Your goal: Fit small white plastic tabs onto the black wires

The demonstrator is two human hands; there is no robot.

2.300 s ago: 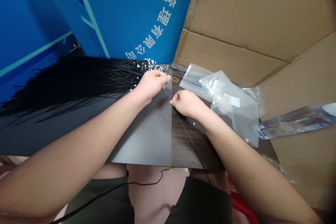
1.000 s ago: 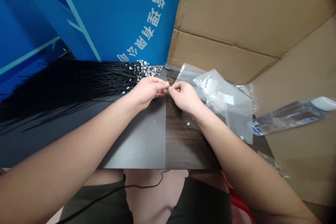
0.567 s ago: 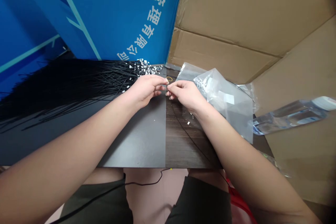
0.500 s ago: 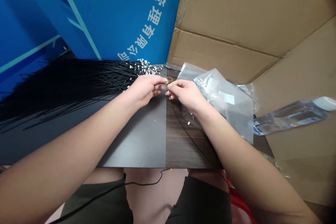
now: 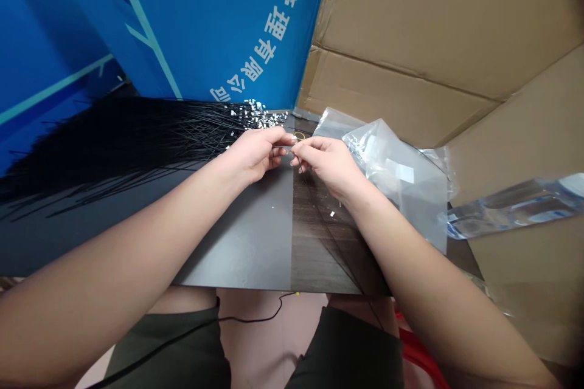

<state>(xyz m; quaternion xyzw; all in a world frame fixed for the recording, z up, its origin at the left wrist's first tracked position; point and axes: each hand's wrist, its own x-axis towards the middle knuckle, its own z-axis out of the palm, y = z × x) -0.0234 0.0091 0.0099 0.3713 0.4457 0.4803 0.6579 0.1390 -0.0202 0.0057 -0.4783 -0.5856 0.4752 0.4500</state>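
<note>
My left hand and my right hand meet above the seam between a grey panel and a dark wood-grain panel. Both pinch a thin black wire, which runs from my right fingers toward the front edge. What sits at the pinch is too small to make out. Behind my left hand, a large fan of thin black wires ends in several small white connectors. A yellow rubber band lies just beyond my fingertips.
Clear plastic bags lie right of my right hand, with a clear plastic bottle beyond them. A blue printed banner and brown cardboard stand behind the table. A black cable crosses my lap; a red container sits lower right.
My hands have come together from their earlier separate places and now pinch at the panel seam. My right hand has risen off the table. The view has shifted slightly.
</note>
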